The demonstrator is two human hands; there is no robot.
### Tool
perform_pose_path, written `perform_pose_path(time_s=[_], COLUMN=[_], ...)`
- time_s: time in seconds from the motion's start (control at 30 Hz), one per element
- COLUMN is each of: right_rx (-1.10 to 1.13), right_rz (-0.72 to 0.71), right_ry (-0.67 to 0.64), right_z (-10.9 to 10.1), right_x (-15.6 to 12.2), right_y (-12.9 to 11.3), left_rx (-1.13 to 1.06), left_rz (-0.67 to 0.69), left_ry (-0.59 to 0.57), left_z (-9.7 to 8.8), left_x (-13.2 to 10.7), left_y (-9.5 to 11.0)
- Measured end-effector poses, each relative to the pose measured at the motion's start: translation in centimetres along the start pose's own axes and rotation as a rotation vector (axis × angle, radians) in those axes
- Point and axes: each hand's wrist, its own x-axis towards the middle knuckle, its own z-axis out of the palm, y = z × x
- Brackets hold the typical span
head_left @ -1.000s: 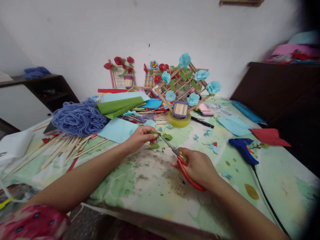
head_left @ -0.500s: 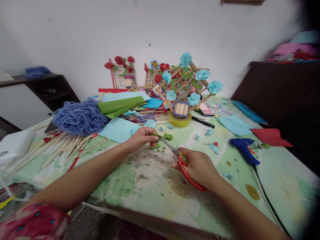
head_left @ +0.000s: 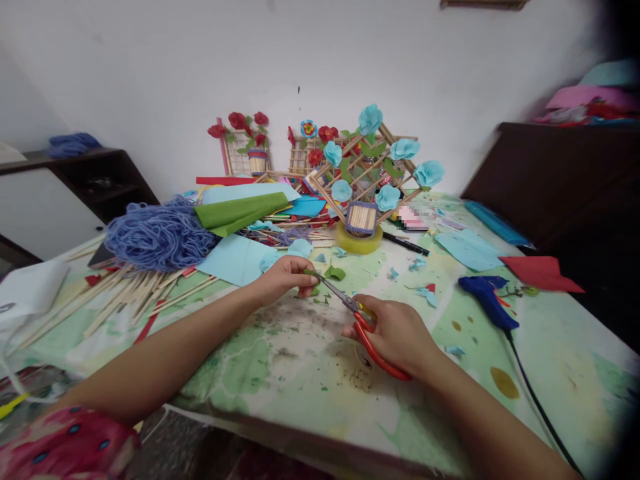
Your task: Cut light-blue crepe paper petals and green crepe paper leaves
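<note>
Your right hand (head_left: 395, 330) is wrapped around the handles of the scissors (head_left: 374, 343), which are orange-red outside, with some yellow inside. Your left hand (head_left: 287, 277) is narrow: the thumb and fingers pinch a small green paper piece (head_left: 311, 272). The scissors point away from you and to the left, and their tip is at this piece, in front of your left fingertips. Whether the blades are slightly apart there, I cannot tell.

Just beside the tip, a curled green leaf (head_left: 335, 273) lies on the bench (head_left: 300, 393), which has a green and white patterned cover. Behind the leaf stands a stick lattice (head_left: 362, 219) with light blue paper flowers; its lower corner is at the yellow tape roll (head_left: 357, 243). A black marker (head_left: 407, 243) lies to the right of this roll.

Farther to the right you have a blue glue gun (head_left: 485, 300), with its cable running toward you, and behind it a red paper (head_left: 543, 274) and a light blue sheet (head_left: 467, 251).

On your left side, beyond the forearm, wooden sticks (head_left: 117, 303) are spread, partly under a heap of blue yarn (head_left: 157, 235). A folded green paper (head_left: 243, 211) touches this yarn.
</note>
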Motion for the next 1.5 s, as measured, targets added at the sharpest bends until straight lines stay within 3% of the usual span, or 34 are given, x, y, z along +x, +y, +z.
perform_pose_path(time_s=[0.27,0.57,0.73,1.1,1.27,1.4,1.5], right_rx=[-0.011,-0.151,-0.158,-0.018,-0.035,0.219,0.341], right_rz=[0.029,0.353,0.392,0.243,0.126,-0.116,-0.192], right_ry=[0.004,0.088,0.119,0.140,0.361,0.301,0.234], right_z=[0.0,0.4,0.7,0.7,0.3,0.9,1.7], right_x=[0.1,1.7,2.3,2.5,1.9,1.4,1.2], right_y=[-0.1,2.9,4.1,5.2,3.3,1.1,-0.2], left_rx=[0.007,-0.240,-0.308,-0.329,-0.236,-0.183,-0.215], left_rz=[0.008,-0.178,-0.209,-0.220,-0.212,-0.206,-0.220], left_ry=[-0.013,0.085,0.050,0.073,0.058,0.011,-0.037], left_z=[0.1,2.0,2.2,2.6,3.3,4.6,5.3], left_x=[0.1,-0.1,-0.4,-0.5,-0.8,-1.3,-1.6], left_y=[0.0,-0.9,-1.1,-1.3,-1.4,-1.4,-1.4])
